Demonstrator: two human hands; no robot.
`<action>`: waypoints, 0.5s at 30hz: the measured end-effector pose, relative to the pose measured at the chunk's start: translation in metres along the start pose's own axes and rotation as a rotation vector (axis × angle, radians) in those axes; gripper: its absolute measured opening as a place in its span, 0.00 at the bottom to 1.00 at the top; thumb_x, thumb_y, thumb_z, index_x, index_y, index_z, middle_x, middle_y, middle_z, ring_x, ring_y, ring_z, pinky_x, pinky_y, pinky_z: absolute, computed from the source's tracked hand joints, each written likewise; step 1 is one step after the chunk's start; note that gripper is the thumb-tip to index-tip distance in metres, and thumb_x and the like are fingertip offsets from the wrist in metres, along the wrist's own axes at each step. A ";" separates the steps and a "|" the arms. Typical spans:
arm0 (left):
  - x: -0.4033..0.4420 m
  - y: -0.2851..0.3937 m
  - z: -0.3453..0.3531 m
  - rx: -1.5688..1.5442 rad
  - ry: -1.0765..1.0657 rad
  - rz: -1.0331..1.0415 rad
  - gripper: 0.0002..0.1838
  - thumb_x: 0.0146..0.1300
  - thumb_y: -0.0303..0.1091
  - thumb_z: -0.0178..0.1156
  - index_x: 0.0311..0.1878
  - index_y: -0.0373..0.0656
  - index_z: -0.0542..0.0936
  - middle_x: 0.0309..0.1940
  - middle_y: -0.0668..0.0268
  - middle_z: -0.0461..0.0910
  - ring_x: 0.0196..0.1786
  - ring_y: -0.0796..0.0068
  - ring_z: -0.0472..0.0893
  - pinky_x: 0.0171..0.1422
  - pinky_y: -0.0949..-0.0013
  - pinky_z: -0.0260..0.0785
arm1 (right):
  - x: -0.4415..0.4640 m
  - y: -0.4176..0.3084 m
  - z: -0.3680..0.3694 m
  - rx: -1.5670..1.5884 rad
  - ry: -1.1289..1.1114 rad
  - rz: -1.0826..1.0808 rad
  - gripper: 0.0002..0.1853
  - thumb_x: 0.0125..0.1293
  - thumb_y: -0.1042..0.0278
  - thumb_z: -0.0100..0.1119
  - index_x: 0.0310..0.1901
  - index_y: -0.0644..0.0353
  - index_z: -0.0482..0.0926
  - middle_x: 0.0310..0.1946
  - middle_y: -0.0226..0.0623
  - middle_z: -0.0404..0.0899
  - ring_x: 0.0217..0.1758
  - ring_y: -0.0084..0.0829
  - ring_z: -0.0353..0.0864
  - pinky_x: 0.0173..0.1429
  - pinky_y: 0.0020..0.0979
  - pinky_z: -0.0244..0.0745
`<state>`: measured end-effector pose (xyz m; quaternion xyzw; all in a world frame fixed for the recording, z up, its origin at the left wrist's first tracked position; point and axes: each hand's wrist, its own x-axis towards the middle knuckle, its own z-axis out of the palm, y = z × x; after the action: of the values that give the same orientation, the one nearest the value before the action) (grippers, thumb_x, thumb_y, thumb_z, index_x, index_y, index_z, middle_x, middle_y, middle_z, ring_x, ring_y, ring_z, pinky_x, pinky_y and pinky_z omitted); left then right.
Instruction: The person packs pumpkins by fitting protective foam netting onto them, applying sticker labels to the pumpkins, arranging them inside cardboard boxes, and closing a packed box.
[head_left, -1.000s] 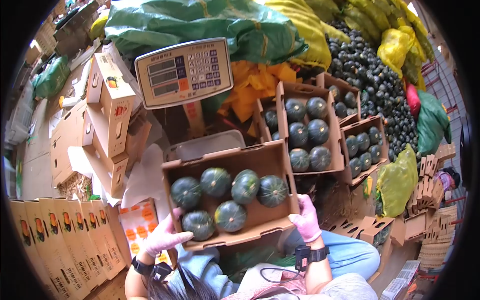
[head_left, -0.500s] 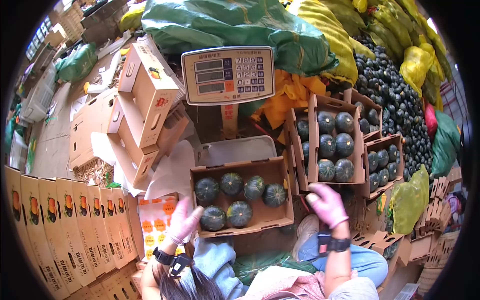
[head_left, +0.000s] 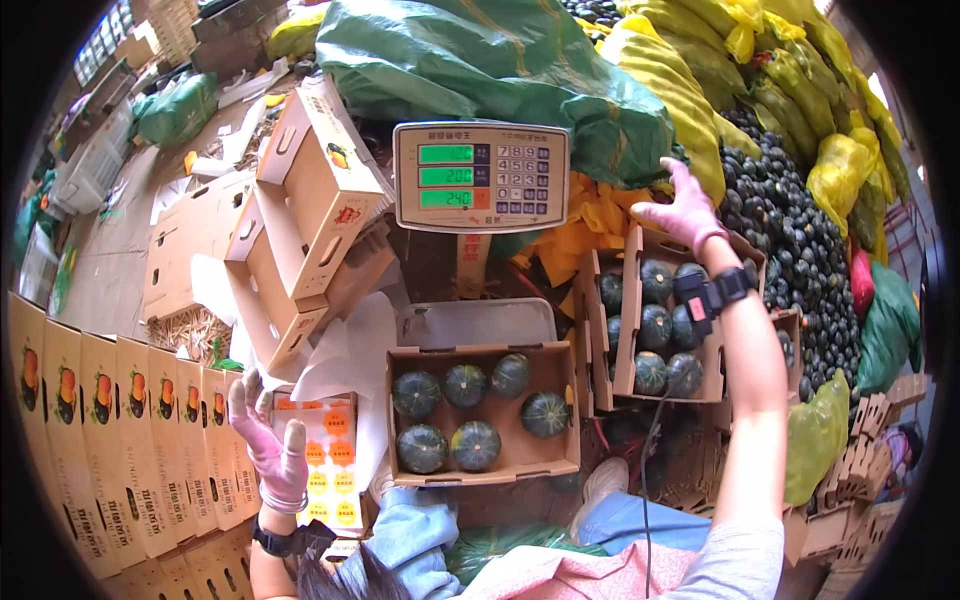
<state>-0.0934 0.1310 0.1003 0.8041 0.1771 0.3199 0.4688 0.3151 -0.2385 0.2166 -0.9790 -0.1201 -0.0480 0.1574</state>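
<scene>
My left hand (head_left: 272,445), in a pink glove, is raised with its fingers apart and holds nothing. It is beside sheets of orange round stickers (head_left: 330,455). My right hand (head_left: 685,208), gloved in pink too, reaches out with spread fingers above a tilted box of pumpkins (head_left: 628,320), and nothing is in its grasp. Between my arms sits an open cardboard box (head_left: 525,455) with several dark green pumpkins (head_left: 475,445) in it, resting against a grey scale platform (head_left: 475,322). Behind stands the scale display (head_left: 482,177), its green digits lit.
Empty cardboard boxes (head_left: 300,220) are stacked at the left, with a row of printed cartons (head_left: 130,430) nearer me. A large green sack (head_left: 480,70) lies behind the display. Loose dark pumpkins (head_left: 790,230) and yellow net sacks (head_left: 660,90) fill the right back.
My right hand has moved up and forward, away from the box's right side. My left hand has drawn left, off the box. The display has gone from blank to lit.
</scene>
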 end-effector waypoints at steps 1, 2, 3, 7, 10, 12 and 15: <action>-0.003 -0.001 -0.002 0.028 -0.021 -0.031 0.45 0.63 0.55 0.58 0.73 0.43 0.47 0.69 0.53 0.55 0.71 0.58 0.57 0.74 0.51 0.47 | 0.012 0.012 0.022 0.101 0.011 0.071 0.52 0.43 0.47 0.76 0.69 0.52 0.57 0.67 0.54 0.60 0.69 0.48 0.62 0.70 0.42 0.61; -0.006 -0.006 -0.004 0.058 -0.018 -0.032 0.45 0.63 0.55 0.58 0.73 0.42 0.47 0.69 0.54 0.56 0.71 0.58 0.57 0.74 0.51 0.47 | 0.024 0.020 0.044 0.203 0.020 0.143 0.54 0.43 0.46 0.76 0.70 0.52 0.55 0.68 0.54 0.58 0.70 0.48 0.60 0.71 0.42 0.59; -0.007 -0.011 -0.006 0.089 -0.019 -0.034 0.45 0.63 0.55 0.58 0.72 0.42 0.48 0.69 0.54 0.56 0.71 0.58 0.57 0.74 0.51 0.47 | 0.032 0.019 0.060 0.440 0.093 0.284 0.56 0.43 0.44 0.76 0.71 0.53 0.54 0.69 0.53 0.58 0.71 0.47 0.59 0.71 0.41 0.58; -0.006 -0.022 -0.011 0.168 0.013 -0.098 0.45 0.63 0.58 0.56 0.72 0.41 0.49 0.69 0.55 0.57 0.71 0.60 0.58 0.73 0.51 0.48 | 0.072 0.024 0.107 0.616 0.276 0.675 0.62 0.39 0.35 0.74 0.71 0.58 0.52 0.68 0.52 0.58 0.72 0.46 0.57 0.71 0.42 0.57; 0.000 -0.025 -0.016 0.248 -0.020 -0.129 0.45 0.63 0.59 0.55 0.72 0.40 0.50 0.69 0.54 0.57 0.71 0.59 0.58 0.73 0.51 0.48 | 0.098 0.025 0.121 0.435 0.245 0.687 0.63 0.38 0.29 0.71 0.71 0.55 0.52 0.69 0.56 0.55 0.71 0.49 0.57 0.72 0.45 0.55; 0.007 -0.025 -0.018 0.309 -0.074 -0.123 0.44 0.64 0.58 0.53 0.72 0.39 0.49 0.69 0.53 0.57 0.72 0.59 0.57 0.74 0.52 0.46 | 0.101 0.016 0.134 0.317 0.243 0.761 0.64 0.37 0.28 0.70 0.72 0.56 0.50 0.71 0.55 0.52 0.72 0.48 0.58 0.72 0.45 0.55; 0.013 -0.027 -0.018 0.360 -0.088 -0.094 0.41 0.65 0.56 0.53 0.71 0.40 0.52 0.69 0.54 0.58 0.71 0.60 0.58 0.73 0.54 0.49 | 0.109 0.036 0.173 0.863 -0.123 0.702 0.62 0.39 0.30 0.70 0.71 0.59 0.52 0.69 0.50 0.57 0.71 0.42 0.59 0.71 0.39 0.57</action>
<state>-0.0957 0.1632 0.0872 0.8790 0.2482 0.2255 0.3389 0.4396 -0.1926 0.0567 -0.8082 0.1952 0.1180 0.5430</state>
